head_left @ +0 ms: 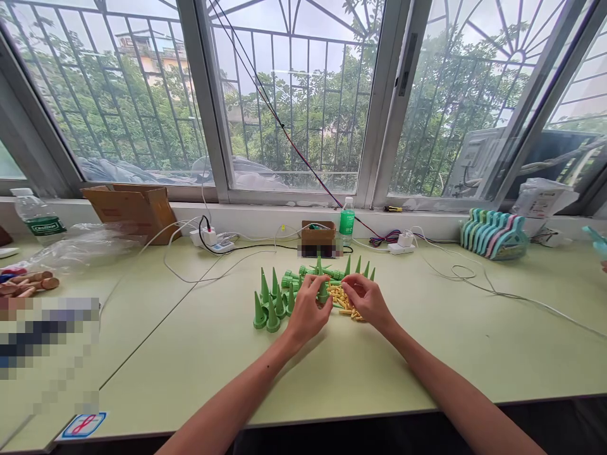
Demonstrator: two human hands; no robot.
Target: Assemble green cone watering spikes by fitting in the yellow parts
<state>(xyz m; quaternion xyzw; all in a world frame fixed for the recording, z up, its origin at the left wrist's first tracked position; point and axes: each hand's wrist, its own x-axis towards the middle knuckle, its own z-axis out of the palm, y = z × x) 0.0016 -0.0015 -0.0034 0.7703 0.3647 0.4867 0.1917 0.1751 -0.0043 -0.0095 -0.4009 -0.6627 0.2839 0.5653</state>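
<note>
My left hand (308,309) is closed around a green cone-shaped spike (323,292), which stands upright with its tip pointing up. Close to its right side, my right hand (368,303) has thumb and forefinger pinched together; whatever lies between the fingertips is too small to make out. Beneath and between the hands is a pile of small yellow pegs (349,312). Several more green spikes (272,316) stand on their round bases left of my left hand. Other green pieces (290,278) lie on their sides behind, and a few spike tips (359,265) rise beyond my right hand.
A small brown box (318,235) and a green-labelled bottle (348,220) stand at the back. White cables (467,273) run across the table (199,354). Pastel hangers (493,234) are at back right, a cardboard box (130,212) at back left. Part of another person's hand (604,266) shows at the right edge.
</note>
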